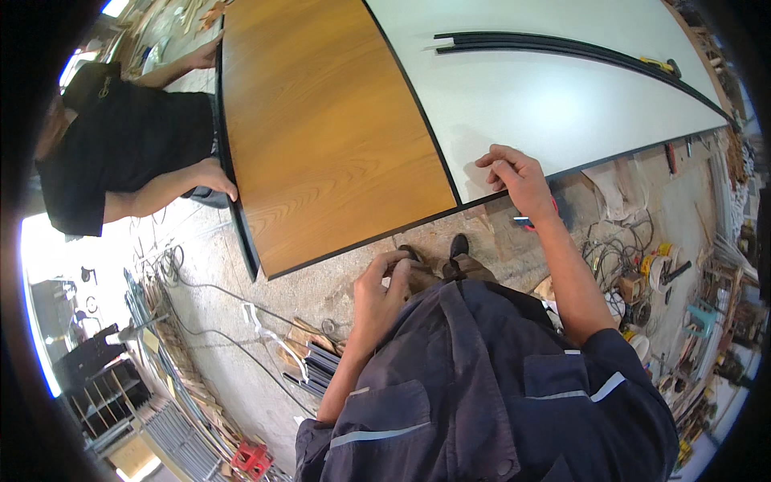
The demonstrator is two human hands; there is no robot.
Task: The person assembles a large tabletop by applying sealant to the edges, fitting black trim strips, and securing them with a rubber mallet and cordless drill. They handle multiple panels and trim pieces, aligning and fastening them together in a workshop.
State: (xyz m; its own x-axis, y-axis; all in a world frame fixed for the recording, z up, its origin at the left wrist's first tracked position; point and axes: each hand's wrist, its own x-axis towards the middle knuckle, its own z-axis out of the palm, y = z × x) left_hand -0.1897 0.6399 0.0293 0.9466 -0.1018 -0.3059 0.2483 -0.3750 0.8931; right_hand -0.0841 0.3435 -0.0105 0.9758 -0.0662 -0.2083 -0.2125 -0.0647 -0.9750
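A wood-grain brown panel [337, 136] with black edging lies in front of me, beside a white panel [530, 104]. My right hand [518, 177] hovers over the near edge of the white panel, its fingers loosely bent and apart, holding nothing. Close to my body, below the brown panel's near edge, my left hand [381, 293] hangs half curled, with a gap between thumb and fingers and nothing visible in it. At the brown panel's left side, a co-worker's hands touch a long black strip [237, 205] that runs along that edge.
Long black strips [546, 44] and a yellow-black tool [662, 66] lie on the white panel. A co-worker in a black shirt [136, 136] leans at the left. Cables [209, 285], bundled dark profiles [321, 365] and a red object [251, 459] lie on the floor; clutter fills the right side.
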